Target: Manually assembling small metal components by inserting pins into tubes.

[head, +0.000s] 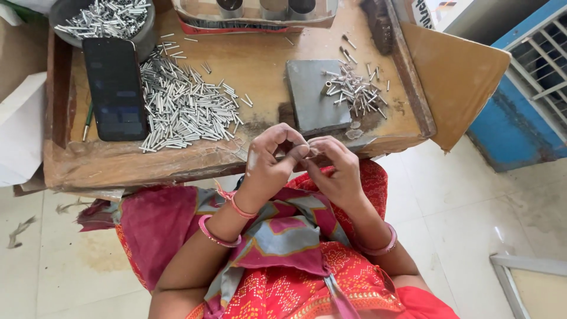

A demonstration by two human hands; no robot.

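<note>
Both hands [304,159] pinch something small; tube heap [186,106], phone [114,88] beyond.

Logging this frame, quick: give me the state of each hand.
Left hand: fingers curled, tips pinched against the right hand's; what it holds is hidden.
Right hand: fingers curled in a pinch, item between fingertips too small to tell.

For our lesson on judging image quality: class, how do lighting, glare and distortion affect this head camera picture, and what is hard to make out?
Head view: soft, even daylight, faint shadows; the metal tubes glint; wide-lens bending curves the wooden tray edges; the phone screen looks blurred; what the left hand and right hand pinch is too small to tell.
</note>
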